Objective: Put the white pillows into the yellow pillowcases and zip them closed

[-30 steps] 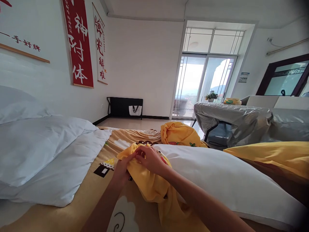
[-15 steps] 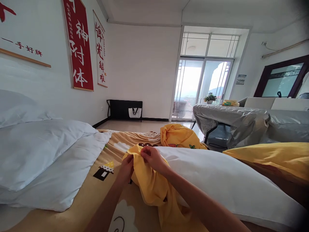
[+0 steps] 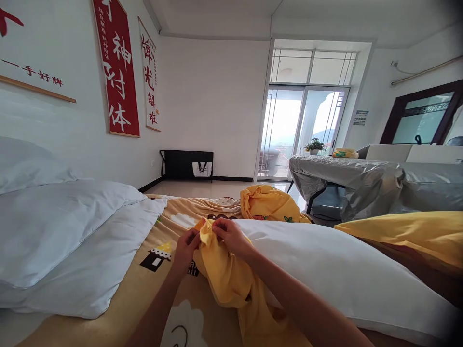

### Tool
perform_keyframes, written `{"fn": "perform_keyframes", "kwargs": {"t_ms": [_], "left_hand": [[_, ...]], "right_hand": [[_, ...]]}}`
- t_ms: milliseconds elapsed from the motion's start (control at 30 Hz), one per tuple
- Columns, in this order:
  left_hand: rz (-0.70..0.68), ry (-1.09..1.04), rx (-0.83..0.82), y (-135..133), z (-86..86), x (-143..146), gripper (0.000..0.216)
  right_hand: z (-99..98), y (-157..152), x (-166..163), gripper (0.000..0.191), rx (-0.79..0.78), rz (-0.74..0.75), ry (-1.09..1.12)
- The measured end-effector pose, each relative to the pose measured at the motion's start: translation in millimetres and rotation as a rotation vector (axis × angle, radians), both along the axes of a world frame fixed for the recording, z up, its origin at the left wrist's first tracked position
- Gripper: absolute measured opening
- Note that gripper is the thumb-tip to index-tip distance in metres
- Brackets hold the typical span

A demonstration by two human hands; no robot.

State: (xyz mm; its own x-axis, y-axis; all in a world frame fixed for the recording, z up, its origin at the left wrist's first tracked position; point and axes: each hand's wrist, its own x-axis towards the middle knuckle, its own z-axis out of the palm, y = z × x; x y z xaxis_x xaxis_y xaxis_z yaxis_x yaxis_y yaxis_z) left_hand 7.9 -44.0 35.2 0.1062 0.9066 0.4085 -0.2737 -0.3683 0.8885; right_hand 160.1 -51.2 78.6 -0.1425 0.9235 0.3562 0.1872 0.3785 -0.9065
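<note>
Bunched yellow fabric, which looks like a pillowcase (image 3: 226, 277), hangs between my hands in the middle of the view. My left hand (image 3: 187, 246) pinches its upper edge from the left. A short way to the right, my right hand (image 3: 229, 236) pinches the same edge with thumb and fingers. The lower part of the cloth trails down under my right forearm. Just right of it lies a plump white pillow (image 3: 325, 260), partly covered by that forearm. Whether the pillow's near end is inside the cloth I cannot tell.
Beneath everything spreads a tan patterned blanket (image 3: 144, 294). White pillows (image 3: 68, 231) are stacked on the left. A yellow cloth heap (image 3: 269, 202) lies beyond my hands, and more yellow fabric (image 3: 408, 233) is at the right. Behind stands a plastic-covered table (image 3: 325, 168).
My left hand has shifted slightly and the cloth's top edge between my hands is gathered more tightly. Both hands keep their pinch; the pillows stay where they were.
</note>
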Motion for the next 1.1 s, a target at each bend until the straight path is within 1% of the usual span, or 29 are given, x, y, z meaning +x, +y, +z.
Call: {"fn": "perform_keyframes", "kwargs": {"t_ms": [67, 167, 233, 367, 467, 600, 700, 733, 800, 867, 900, 967, 1033, 1100], "left_hand": [[0.088, 0.05, 0.058, -3, 2.0, 0, 0.012], [0.231, 0.02, 0.141, -12, 4.1, 5, 0.018], [0.261, 0.013, 0.152, -18, 4.7, 8, 0.02], [0.15, 0.048, 0.063, -19, 6.6, 9, 0.019], [0.093, 0.038, 0.014, -16, 8.4, 8, 0.023], [0.097, 0.073, 0.003, -13, 7.9, 8, 0.017], [0.076, 0.009, -0.053, -14, 6.1, 8, 0.02], [0.056, -0.023, -0.078, -14, 5.8, 8, 0.022], [0.009, -0.08, -0.125, -15, 5.9, 9, 0.024], [-0.03, -0.122, -0.163, -16, 6.8, 10, 0.022], [-0.046, -0.137, -0.183, -16, 7.2, 10, 0.021], [-0.062, -0.163, -0.218, -16, 7.9, 11, 0.021], [-0.077, -0.18, -0.238, -16, 7.9, 11, 0.024], [-0.101, -0.205, -0.249, -14, 7.5, 11, 0.028]], "right_hand": [[-1.3, 0, -1, 0.019, -0.038, 0.033, 0.02], [0.8, -5, -6, 0.019, -0.06, 0.045, 0.024], [4.0, -9, -8, 0.018, -0.068, 0.035, 0.018], [9.2, -15, -10, 0.017, -0.068, 0.017, 0.022], [9.2, -17, -9, 0.013, -0.025, 0.003, 0.033], [6.6, -14, -7, 0.008, 0.016, 0.001, 0.004], [6.6, -8, -2, 0.012, -0.018, 0.089, 0.017], [7.1, -6, -1, 0.014, -0.019, 0.084, 0.016], [7.6, -3, 2, 0.018, 0.032, -0.006, -0.037], [7.0, -1, 3, 0.019, 0.135, -0.116, -0.161], [6.2, 0, 3, 0.017, 0.179, -0.142, -0.237], [4.5, 2, 2, 0.011, 0.232, -0.145, -0.344], [4.3, 5, 4, 0.011, 0.226, -0.159, -0.358], [6.3, 9, 9, 0.011, 0.188, -0.19, -0.32]]}}
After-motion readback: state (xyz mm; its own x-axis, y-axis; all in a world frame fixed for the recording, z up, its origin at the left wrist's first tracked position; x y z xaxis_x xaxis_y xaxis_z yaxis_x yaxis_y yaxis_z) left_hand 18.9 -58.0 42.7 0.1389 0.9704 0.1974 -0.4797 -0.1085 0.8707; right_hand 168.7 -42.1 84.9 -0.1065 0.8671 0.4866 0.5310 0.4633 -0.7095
